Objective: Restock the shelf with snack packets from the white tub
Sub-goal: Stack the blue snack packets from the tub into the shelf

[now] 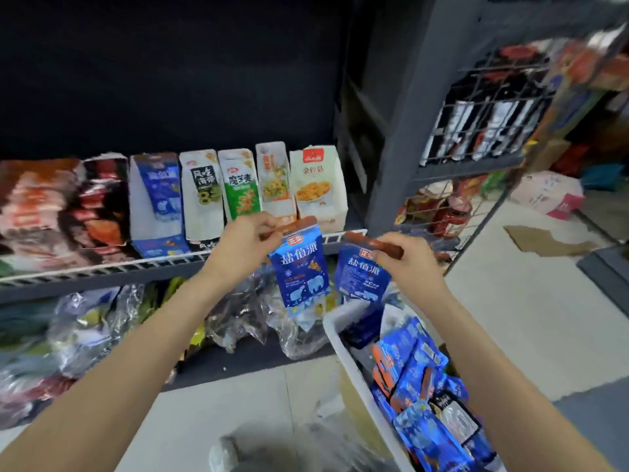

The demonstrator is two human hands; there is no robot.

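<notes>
My left hand [245, 240] pinches the orange top strip of a blue snack packet [301, 270], which hangs below it in front of the shelf rail. My right hand [408, 258] pinches the top of a second blue packet [362, 270] beside the first. Both hang above the far end of the white tub [354, 366], which sits at the lower right with several more blue packets [418, 379] inside. The shelf [102, 267] holds a row of upright display boxes, among them a blue one [158, 195] of the same snack.
White boxes of other snacks [316, 183] stand right of the blue box, red packets [44, 212] to the left. Clear plastic bags [238, 311] crowd the bottom shelf. A wire rack [476, 131] with goods stands at right, with cardboard on the floor behind it.
</notes>
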